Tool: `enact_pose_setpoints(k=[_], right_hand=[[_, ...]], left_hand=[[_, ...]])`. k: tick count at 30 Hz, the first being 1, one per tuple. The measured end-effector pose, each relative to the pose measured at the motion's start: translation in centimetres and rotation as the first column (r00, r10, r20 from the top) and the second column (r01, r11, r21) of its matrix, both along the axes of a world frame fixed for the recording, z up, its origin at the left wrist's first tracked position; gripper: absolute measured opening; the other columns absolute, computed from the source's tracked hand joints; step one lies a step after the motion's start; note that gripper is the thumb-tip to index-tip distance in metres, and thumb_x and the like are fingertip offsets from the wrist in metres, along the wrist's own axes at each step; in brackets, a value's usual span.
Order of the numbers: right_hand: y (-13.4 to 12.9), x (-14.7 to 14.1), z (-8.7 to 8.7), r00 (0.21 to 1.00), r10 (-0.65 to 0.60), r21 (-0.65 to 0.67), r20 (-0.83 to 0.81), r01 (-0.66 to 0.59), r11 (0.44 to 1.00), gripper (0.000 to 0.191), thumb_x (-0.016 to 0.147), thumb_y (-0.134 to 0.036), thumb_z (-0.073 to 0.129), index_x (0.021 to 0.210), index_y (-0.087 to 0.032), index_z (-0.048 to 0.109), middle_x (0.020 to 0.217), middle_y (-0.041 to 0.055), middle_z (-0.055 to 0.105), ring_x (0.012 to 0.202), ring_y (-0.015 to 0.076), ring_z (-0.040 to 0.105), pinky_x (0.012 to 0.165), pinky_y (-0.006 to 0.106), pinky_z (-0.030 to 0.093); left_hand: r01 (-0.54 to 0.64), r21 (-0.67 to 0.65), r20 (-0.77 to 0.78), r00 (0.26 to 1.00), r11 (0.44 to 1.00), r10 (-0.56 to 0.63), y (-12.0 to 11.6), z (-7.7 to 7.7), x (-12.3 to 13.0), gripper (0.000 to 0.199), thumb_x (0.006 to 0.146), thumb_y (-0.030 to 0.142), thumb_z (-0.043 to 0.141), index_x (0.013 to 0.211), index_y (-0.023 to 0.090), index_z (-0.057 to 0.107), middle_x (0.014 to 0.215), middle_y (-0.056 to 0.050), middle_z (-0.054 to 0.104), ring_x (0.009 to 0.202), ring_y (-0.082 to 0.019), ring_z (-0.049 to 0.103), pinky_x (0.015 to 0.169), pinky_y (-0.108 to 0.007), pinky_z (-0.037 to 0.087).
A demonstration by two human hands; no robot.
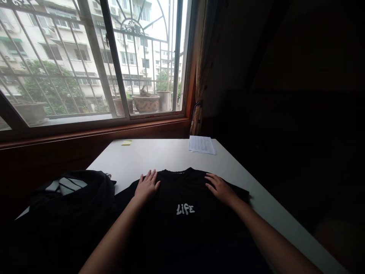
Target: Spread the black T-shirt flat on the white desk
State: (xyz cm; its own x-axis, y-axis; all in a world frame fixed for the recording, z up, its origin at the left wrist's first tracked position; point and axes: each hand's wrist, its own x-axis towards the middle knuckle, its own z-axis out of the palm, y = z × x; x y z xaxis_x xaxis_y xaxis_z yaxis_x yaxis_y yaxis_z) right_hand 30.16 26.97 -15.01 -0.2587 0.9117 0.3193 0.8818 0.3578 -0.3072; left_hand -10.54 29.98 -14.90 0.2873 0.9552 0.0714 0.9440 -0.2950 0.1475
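The shirt (185,228) lay flat along the near part of the desk (159,154), left hand (146,185) and right hand (221,188) palm-down on its shoulders, fingers loosely spread. Dark clothes (94,190) were heaped over the left edge, crowding one sleeve. Papers (202,145) occupied the far right corner; a yellow note (126,143) lay near the far left.
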Motion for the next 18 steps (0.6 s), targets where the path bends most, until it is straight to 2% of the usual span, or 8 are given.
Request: enact_pose_setpoints(k=[3,6,13,18], right_hand=[[-1.9,1.4,-1.3,0.998,-0.017,-0.08,0.055,0.021,0.997,0.053,0.101,-0.049,0.043,0.147,-0.024,0.052,0.158,0.0067,0.044,0.149,0.0268,0.035,0.123,0.049,0.03],[-3.0,1.5,-1.7,0.996,-0.03,-0.101,0.079,0.038,0.994,0.056,0.101,-0.052,0.042,0.151,-0.026,0.048,0.162,0.0049,0.038,0.152,0.0262,0.03,0.125,0.05,0.027],[-5.2,0.4,-1.3,0.995,-0.051,-0.113,0.08,0.06,0.992,0.057,0.102,-0.053,0.041,0.153,-0.028,0.045,0.163,0.0037,0.035,0.152,0.0258,0.028,0.125,0.049,0.026],[-6.3,0.6,-1.3,0.998,-0.048,-0.097,0.038,0.052,0.994,0.053,0.099,-0.051,0.046,0.147,-0.03,0.052,0.16,0.0035,0.042,0.148,0.0278,0.037,0.121,0.05,0.035]], left_hand=[[0.0,-0.003,-0.01,1.0,1.0,0.0,-0.2,0.1,0.1,0.06,0.105,0.046,0.03,0.16,0.022,0.027,0.167,-0.006,0.02,0.155,-0.028,0.013,0.124,-0.058,0.01],[-0.005,-0.006,-0.012,1.0,1.0,0.005,-0.7,0.4,0.1,0.059,0.106,0.046,0.03,0.16,0.024,0.027,0.167,-0.006,0.02,0.155,-0.027,0.013,0.124,-0.058,0.01],[0.011,-0.035,-0.049,0.999,0.999,-0.013,-2.7,0.7,-0.7,0.059,0.106,0.046,0.03,0.161,0.024,0.025,0.167,-0.005,0.018,0.155,-0.026,0.012,0.124,-0.056,0.01],[0.013,-0.047,-0.01,1.0,0.999,-0.013,-3.5,1.1,-1.2,0.057,0.105,0.045,0.035,0.158,0.025,0.031,0.166,-0.008,0.025,0.155,-0.029,0.015,0.123,-0.058,0.013]])
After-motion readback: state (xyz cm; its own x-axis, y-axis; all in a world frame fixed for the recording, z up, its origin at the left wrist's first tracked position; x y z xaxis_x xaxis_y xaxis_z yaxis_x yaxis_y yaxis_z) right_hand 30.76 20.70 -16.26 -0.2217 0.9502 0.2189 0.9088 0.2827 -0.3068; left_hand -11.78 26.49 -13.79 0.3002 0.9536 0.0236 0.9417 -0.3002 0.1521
